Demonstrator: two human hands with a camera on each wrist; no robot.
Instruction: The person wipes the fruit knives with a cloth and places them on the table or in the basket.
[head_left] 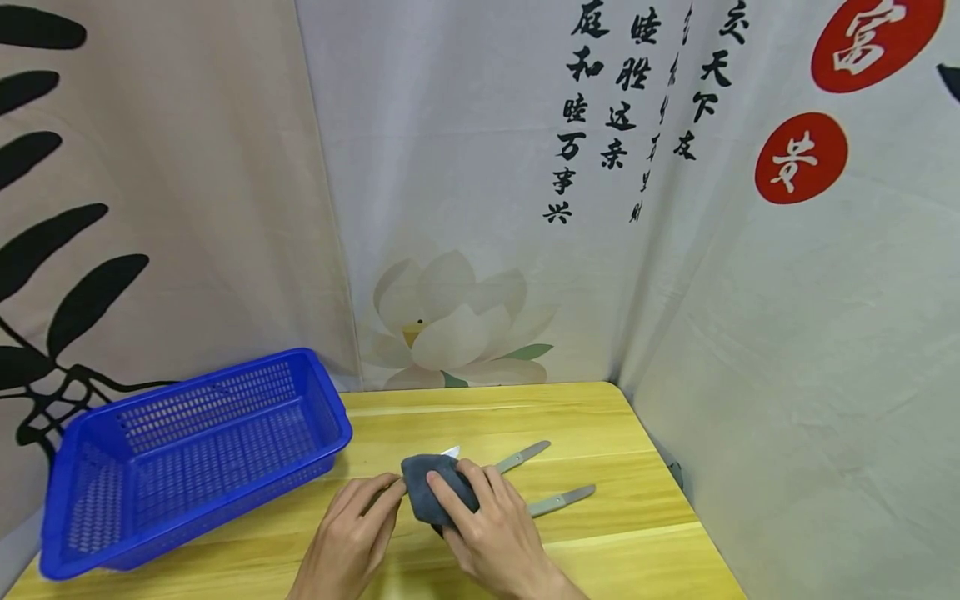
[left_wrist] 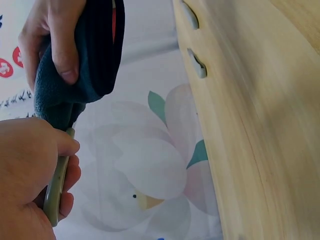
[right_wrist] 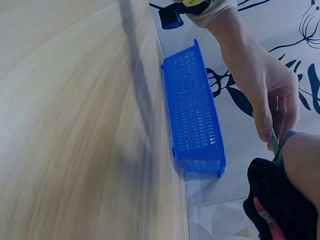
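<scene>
My left hand (head_left: 351,533) grips a pale green knife handle (left_wrist: 56,192), thumb on one side and fingers curled round it. The dark blue-grey cloth (head_left: 423,487) is bunched at the front end of this handle and hides most of the blade. A bright tip (head_left: 452,452) shows past the cloth's far edge in the head view. My right hand (head_left: 497,525) holds the cloth, its fingers and thumb bent round the folds. In the right wrist view a red strip (right_wrist: 265,215) shows between the dark folds. Both hands are close together above the table.
Two knives with pale green handles lie on the wooden table (head_left: 637,550), the farther knife (head_left: 525,455) and the nearer knife (head_left: 562,500), just beyond my right hand. A blue plastic basket (head_left: 225,512) stands at the left. Printed curtains (head_left: 465,167) hang behind the table.
</scene>
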